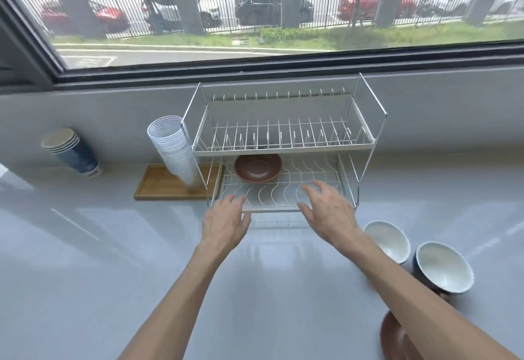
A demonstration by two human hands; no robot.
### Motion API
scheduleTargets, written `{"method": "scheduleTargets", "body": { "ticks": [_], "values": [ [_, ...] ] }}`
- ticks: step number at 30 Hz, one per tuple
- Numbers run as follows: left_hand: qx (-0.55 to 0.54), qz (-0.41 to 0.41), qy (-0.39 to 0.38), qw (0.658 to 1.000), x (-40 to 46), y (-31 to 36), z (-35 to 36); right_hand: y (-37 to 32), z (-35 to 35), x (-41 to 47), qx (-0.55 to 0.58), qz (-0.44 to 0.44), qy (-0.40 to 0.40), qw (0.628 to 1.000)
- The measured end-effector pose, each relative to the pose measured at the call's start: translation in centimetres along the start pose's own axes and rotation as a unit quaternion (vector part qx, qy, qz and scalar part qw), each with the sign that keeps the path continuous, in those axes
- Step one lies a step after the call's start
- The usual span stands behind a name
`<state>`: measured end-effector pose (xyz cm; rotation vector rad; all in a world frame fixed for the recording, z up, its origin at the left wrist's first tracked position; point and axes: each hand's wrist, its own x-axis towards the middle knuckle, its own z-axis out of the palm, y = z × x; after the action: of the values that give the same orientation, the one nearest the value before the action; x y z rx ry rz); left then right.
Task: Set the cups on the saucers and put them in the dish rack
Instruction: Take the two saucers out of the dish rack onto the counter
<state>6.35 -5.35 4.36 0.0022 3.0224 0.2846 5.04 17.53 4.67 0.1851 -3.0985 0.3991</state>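
Both hands are out in front of the rack point(283, 144) with fingers spread, holding nothing — left hand point(224, 222) at the lower tier's front edge, right hand point(330, 213) reaching just over it. One brown saucer point(257, 168) already sits at the back of that lower tier. Two cups point(387, 240) point(442, 270) wait on the surface point(85, 260) to the right, and another saucer point(392, 340) peeks out under the right forearm — the far cup's base is hidden.

No readable text, labels or numbers anywhere.
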Motion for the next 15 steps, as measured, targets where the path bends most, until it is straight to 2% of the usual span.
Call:
{"method": "scheduleTargets", "body": {
  "ticks": [15],
  "values": [
    [-0.085,-0.048,-0.034,0.995,11.1,-1.9,0.6,-2.6,2.7,10.3,0.01,-0.016,-0.022,1.0]
  ]
}}
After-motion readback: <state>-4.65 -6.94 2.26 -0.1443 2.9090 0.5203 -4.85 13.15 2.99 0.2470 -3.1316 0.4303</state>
